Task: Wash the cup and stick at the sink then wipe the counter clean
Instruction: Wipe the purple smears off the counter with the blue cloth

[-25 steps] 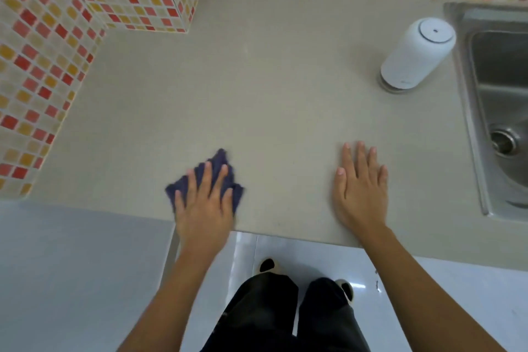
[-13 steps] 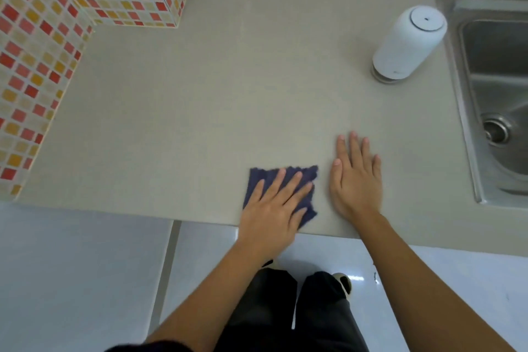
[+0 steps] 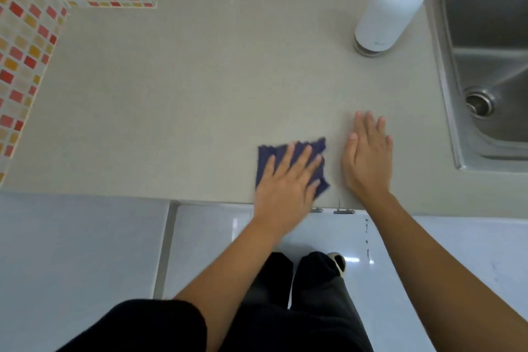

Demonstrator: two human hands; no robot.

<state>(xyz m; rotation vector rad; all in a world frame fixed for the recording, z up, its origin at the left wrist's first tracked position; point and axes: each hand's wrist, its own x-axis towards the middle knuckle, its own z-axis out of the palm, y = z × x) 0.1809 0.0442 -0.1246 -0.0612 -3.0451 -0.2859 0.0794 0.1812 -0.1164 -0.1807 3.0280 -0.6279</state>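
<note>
Surface (image 3: 200, 88): pale beige, matte, bounded at the upper left by a wall of small red, orange and cream tiles (image 3: 31, 23). Cloth (image 3: 315, 148): dark blue, flat on the surface near the front edge, its upper edge ragged. Left hand (image 3: 285, 183): palm down on the cloth, fingers spread and extended, pressing flat rather than gripping (slightly blurred in the frame). Right hand (image 3: 367, 157): flat on the bare surface just beside the cloth, to its right, fingers straight and close together, holding nothing. Sink (image 3: 445, 71): stainless steel, set into the surface at the far right, its drain (image 3: 478, 101) visible in the basin. White container (image 3: 385, 11): cylindrical with a rounded top and a round lid, standing upright on the surface just left of the sink rim, well apart from both hands; cannot tell whether this is the cup. Stick: cannot be made out anywhere. Below the front edge: glossy white cabinet fronts (image 3: 85, 243), dark trousers (image 3: 314, 308) and the toe of one light shoe (image 3: 338, 263); a black sleeve (image 3: 137, 326) covers the upper left arm.
</note>
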